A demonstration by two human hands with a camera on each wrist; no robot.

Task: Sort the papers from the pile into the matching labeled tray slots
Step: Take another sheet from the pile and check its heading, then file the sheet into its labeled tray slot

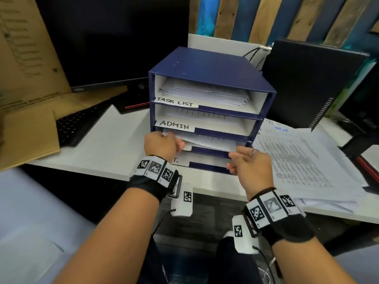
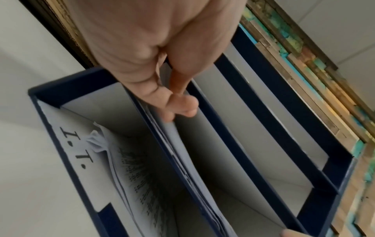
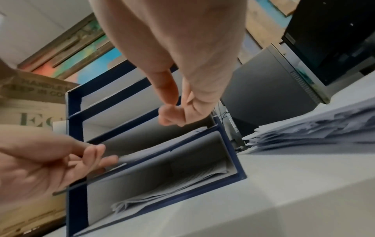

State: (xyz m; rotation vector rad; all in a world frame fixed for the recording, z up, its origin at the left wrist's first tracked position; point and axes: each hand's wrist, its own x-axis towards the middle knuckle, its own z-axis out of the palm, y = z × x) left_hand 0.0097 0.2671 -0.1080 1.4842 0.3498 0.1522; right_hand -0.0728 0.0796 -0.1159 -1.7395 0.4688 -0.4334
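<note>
A blue four-slot tray (image 1: 205, 64) stands on the white desk. Its top labels read TASK LIST (image 1: 176, 101) and ADMIN (image 1: 174, 125); the bottom one reads I.T. (image 2: 75, 147). A printed sheet (image 1: 205, 140) sticks out of the third slot and covers that slot's label. My left hand (image 1: 180, 145) pinches the sheet's left corner, and the left wrist view shows the fingers (image 2: 176, 110) curled on the sheet's edge (image 2: 182, 152). My right hand (image 1: 233, 154) sits at the right corner, thumb against curled fingers (image 3: 172, 113); no paper shows between them. The pile of papers (image 1: 303, 160) lies right of the tray.
A dark monitor (image 1: 114, 42) and a black keyboard (image 1: 78, 126) sit left of the tray, with flattened cardboard (image 1: 26, 78) beyond them. A black computer tower (image 1: 307, 83) stands behind the pile. All slots hold papers.
</note>
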